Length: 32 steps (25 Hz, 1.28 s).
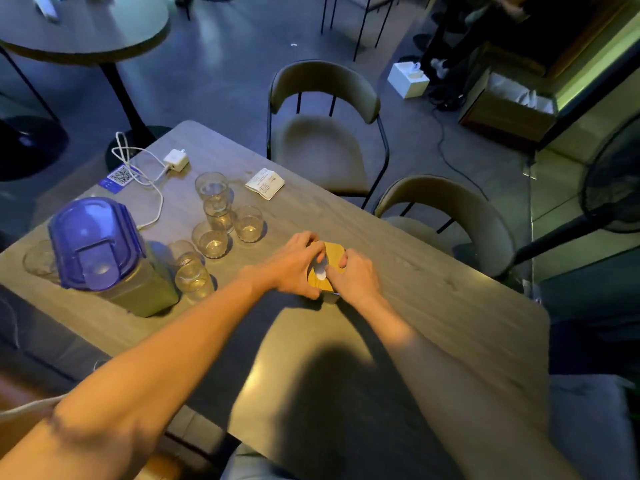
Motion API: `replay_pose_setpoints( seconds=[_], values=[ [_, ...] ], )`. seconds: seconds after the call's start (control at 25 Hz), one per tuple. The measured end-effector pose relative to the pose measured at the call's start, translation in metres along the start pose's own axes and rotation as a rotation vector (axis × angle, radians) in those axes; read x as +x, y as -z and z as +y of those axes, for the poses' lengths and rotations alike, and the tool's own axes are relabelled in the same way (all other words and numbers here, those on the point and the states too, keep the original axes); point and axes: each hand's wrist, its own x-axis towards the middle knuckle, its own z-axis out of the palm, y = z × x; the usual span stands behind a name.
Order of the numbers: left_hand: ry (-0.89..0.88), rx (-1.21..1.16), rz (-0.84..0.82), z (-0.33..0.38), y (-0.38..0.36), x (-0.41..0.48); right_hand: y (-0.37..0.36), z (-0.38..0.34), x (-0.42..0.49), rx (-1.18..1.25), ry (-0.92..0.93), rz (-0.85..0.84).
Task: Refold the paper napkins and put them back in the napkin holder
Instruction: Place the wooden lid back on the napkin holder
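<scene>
A napkin holder (333,255) with a yellow wooden lid stands mid-table, and a bit of white napkin (320,270) shows at the slot in its top. My left hand (294,263) wraps the holder's left side, its fingers curled over the lid's far edge. My right hand (353,276) rests on the lid's right side, with fingers pressing at the white napkin by the slot. A folded printed napkin (265,182) lies apart near the table's far edge. The holder's body is mostly hidden under my hands.
Several clear glasses (211,237) cluster left of the holder, beside a pitcher with a purple lid (95,244). A white charger with its cable (176,160) and a QR card (119,176) sit at the far left corner. Two chairs (325,133) stand beyond the table.
</scene>
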Motion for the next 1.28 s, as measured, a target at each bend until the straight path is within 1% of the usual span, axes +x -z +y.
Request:
replay_pose_setpoints(
  seconds=[0.16,0.36,0.48,0.68,0.8,0.96,1.16,1.28],
  values=[
    [-0.036,0.048,-0.1,-0.002,-0.014,0.023,-0.012,0.015,0.008,0.026,-0.125,-0.009],
    [-0.047,0.084,-0.122,-0.009,-0.017,0.035,-0.016,0.016,0.017,0.049,-0.174,0.0],
    [-0.029,0.032,-0.125,-0.014,-0.018,0.037,-0.017,0.017,0.02,0.07,-0.191,0.001],
    [0.027,-0.064,-0.095,-0.021,-0.024,0.029,-0.02,0.019,0.022,0.059,-0.198,0.009],
    [0.001,0.0,-0.084,-0.023,-0.025,0.028,-0.021,0.018,0.022,0.012,-0.191,0.021],
    [-0.026,0.024,-0.024,-0.016,-0.028,0.023,-0.023,0.015,0.018,-0.066,-0.188,0.045],
    [0.057,0.161,-0.019,-0.01,-0.037,0.015,-0.023,0.013,0.021,-0.142,-0.146,0.07],
    [0.057,0.196,-0.067,-0.005,-0.04,0.013,-0.028,0.018,0.019,-0.189,-0.105,0.108]
  ],
)
